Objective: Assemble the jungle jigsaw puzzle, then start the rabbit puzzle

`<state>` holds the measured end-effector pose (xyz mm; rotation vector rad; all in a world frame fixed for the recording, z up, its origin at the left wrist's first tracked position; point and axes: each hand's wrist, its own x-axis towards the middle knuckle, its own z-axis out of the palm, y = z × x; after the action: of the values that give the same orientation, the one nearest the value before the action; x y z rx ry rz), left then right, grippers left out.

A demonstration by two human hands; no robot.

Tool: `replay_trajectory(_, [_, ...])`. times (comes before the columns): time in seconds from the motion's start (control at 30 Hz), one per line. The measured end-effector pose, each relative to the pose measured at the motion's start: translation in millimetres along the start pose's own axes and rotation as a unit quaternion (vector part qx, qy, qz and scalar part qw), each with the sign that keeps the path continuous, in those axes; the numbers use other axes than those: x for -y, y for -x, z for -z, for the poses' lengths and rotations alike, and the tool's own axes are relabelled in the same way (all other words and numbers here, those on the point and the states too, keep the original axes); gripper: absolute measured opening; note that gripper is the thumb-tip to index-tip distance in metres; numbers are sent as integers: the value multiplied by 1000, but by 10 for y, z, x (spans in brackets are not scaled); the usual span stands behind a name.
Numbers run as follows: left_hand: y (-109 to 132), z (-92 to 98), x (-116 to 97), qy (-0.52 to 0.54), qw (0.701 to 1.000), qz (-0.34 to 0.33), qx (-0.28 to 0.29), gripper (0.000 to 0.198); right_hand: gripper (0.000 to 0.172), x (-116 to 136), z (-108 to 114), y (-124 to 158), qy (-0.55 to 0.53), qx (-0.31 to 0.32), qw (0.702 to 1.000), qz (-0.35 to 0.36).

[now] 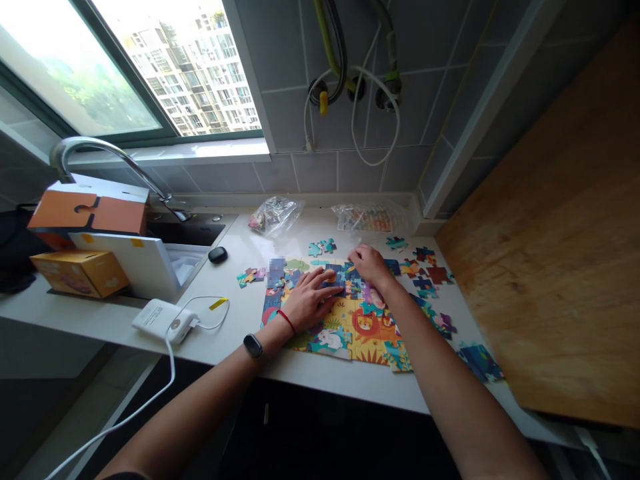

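A colourful animal jigsaw puzzle (367, 327), partly joined, lies on the white counter in front of me. My left hand (314, 298) rests flat on its left-middle part, fingers spread, with a red string and a dark watch at the wrist. At the puzzle's upper edge, my right hand (369, 262) has its fingers curled and pressed together; what is under the fingertips, if anything, is hidden. Loose puzzle pieces (436, 275) lie to the right of my right hand. More pieces (323, 247) lie beyond the upper edge, and a few (251, 276) sit at the left.
Clear plastic bags (277, 217) lie along the wall. At the left are a black earbud case (218, 255), a white power bank (163, 319) with a cable, and boxes (80, 273) by the sink and faucet (115, 150). A wooden board (555, 247) stands at the right.
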<state>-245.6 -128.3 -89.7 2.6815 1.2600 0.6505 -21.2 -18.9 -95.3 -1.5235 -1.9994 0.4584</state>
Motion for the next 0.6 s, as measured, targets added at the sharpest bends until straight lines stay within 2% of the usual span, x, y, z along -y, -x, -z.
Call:
replay_trajectory(0.23, [3,0,-16,-12,1000,5,5,34,23,27,-39,50,26,-18,999,-23])
replay_trajectory(0.6, [-3,-6,-23,-6,1000,11,-4,33,23,62,-56,64,36,-34,999,-18])
